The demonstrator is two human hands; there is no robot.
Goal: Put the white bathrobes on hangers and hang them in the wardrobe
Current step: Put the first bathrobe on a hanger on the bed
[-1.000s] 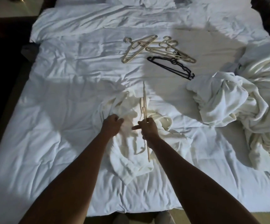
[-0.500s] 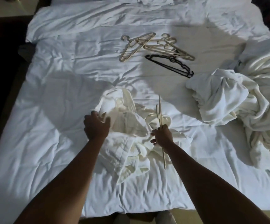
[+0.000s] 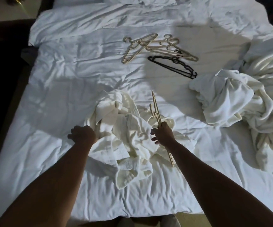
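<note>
The right hand (image 3: 163, 134) is gripping a slim beige wooden hanger (image 3: 156, 108) edge-on; the left hand (image 3: 82, 134), fingers closed, is clutching the crumpled white bathrobe (image 3: 132, 128).

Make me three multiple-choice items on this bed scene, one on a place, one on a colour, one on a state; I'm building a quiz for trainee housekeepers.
1. Where does the dark hanger lie?
A. On the bed, just nearer the person than the pale hangers
B. On the floor
C. Under the pillows

2. What colour is the hanger held in the right hand?
A. Black
B. Pale beige
C. Red

3. What state is the bathrobe in front of the person in?
A. Hung on the hanger
B. Folded flat
C. Crumpled on the bed, with the left hand at its edge

Answers: 1 A, it lies on the duvet beside the pale ones; 2 B, its bars look light tan; 3 C, the cloth is bunched and the hanger is outside it.
</note>
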